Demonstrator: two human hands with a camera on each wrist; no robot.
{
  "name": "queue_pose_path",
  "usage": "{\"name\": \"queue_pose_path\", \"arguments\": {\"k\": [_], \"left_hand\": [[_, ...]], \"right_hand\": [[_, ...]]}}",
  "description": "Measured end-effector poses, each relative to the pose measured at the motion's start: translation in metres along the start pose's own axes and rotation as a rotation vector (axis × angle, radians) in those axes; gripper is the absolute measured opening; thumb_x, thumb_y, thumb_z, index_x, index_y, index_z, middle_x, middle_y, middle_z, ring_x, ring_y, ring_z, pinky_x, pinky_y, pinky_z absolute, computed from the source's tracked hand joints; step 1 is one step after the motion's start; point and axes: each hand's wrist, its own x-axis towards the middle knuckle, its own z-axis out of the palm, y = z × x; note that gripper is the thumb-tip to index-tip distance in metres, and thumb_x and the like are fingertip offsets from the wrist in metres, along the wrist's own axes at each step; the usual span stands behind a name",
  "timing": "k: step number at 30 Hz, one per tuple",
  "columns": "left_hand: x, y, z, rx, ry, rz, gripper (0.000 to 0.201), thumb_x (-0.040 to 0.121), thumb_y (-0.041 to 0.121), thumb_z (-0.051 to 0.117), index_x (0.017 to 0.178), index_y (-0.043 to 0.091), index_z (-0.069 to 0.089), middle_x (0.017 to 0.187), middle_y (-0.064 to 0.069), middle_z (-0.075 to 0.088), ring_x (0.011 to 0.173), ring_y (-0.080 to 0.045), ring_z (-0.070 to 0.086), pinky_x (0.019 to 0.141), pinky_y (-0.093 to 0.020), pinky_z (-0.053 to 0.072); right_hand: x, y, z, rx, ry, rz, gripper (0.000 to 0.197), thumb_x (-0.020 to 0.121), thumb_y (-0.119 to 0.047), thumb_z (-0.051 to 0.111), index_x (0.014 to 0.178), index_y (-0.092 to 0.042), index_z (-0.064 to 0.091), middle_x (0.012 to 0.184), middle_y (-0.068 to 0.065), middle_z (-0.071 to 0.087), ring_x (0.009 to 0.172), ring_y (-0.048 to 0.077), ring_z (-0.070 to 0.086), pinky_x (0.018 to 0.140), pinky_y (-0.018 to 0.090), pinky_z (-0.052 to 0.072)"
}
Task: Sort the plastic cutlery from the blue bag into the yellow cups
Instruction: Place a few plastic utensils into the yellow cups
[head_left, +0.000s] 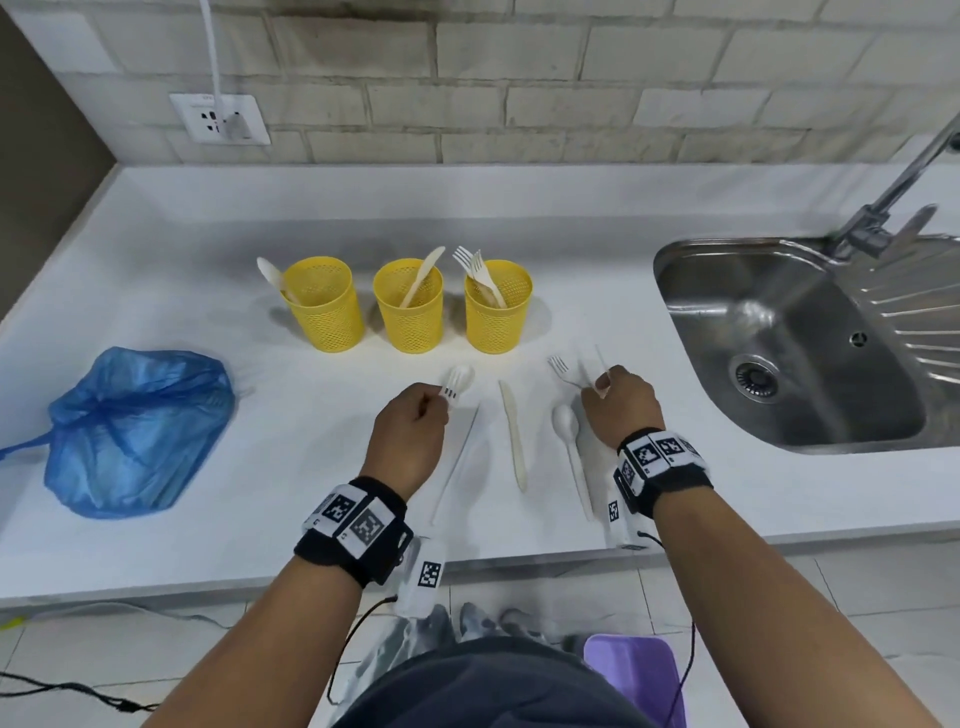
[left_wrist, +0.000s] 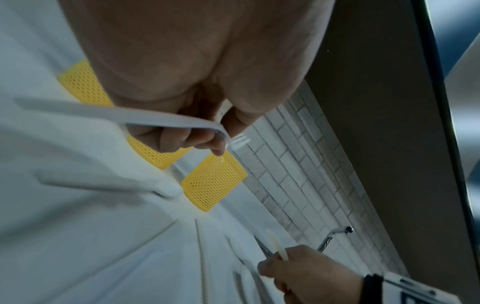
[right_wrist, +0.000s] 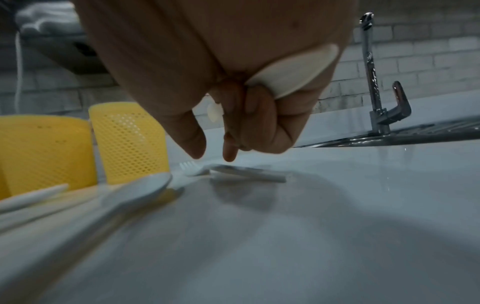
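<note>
Three yellow mesh cups stand in a row: the left cup holds a spoon, the middle cup a knife, the right cup forks. The crumpled blue bag lies at the left. My left hand pinches a white fork near its tines, in front of the cups. A spoon bowl shows just behind the tines; I cannot tell whether it is held. My right hand grips a cream knife in its curled fingers, thumb and forefinger just above a fork on the counter.
A cream knife and a white spoon lie on the white counter between my hands. The steel sink and tap are at the right. A wall socket is behind. A purple bin stands on the floor.
</note>
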Motion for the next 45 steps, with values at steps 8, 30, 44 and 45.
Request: {"name": "queue_pose_path", "arguments": {"k": [8, 30, 44, 45], "left_hand": [[0.001, 0.009, 0.013, -0.210, -0.023, -0.043, 0.008, 0.091, 0.018, 0.073, 0.097, 0.013, 0.071, 0.076, -0.006, 0.072, 0.067, -0.011, 0.064, 0.076, -0.034, 0.055], [0.005, 0.038, 0.037, -0.701, -0.126, -0.221, 0.015, 0.090, 0.014, 0.076, 0.097, 0.006, 0.066, 0.072, -0.009, 0.070, 0.068, -0.016, 0.066, 0.071, -0.024, 0.058], [0.003, 0.036, 0.044, -0.695, -0.083, -0.208, 0.018, 0.088, 0.012, 0.078, 0.096, 0.007, 0.062, 0.074, -0.011, 0.068, 0.063, -0.013, 0.066, 0.062, -0.020, 0.056], [0.003, 0.036, 0.044, -0.685, -0.075, -0.216, 0.021, 0.088, 0.015, 0.078, 0.098, 0.006, 0.063, 0.075, -0.011, 0.068, 0.064, -0.014, 0.067, 0.063, -0.021, 0.056]], "right_hand": [[0.019, 0.006, 0.004, -0.193, -0.024, -0.089, 0.028, 0.101, -0.024, 0.054, 0.118, -0.003, 0.060, 0.125, 0.020, 0.057, 0.115, 0.038, 0.058, 0.095, 0.043, 0.049], [-0.055, -0.040, 0.000, 0.789, -0.257, -0.161, 0.011, 0.089, -0.009, 0.071, 0.091, -0.019, 0.072, 0.075, -0.010, 0.062, 0.046, -0.001, 0.049, 0.050, 0.015, 0.036], [-0.067, -0.044, 0.015, 0.844, -0.285, -0.207, 0.019, 0.087, -0.035, 0.076, 0.098, -0.023, 0.066, 0.086, -0.007, 0.067, 0.066, 0.004, 0.059, 0.063, 0.027, 0.043], [-0.068, -0.044, 0.016, 0.855, -0.283, -0.195, 0.020, 0.085, -0.037, 0.076, 0.097, -0.025, 0.066, 0.087, -0.006, 0.068, 0.068, 0.006, 0.060, 0.065, 0.028, 0.045]]}}
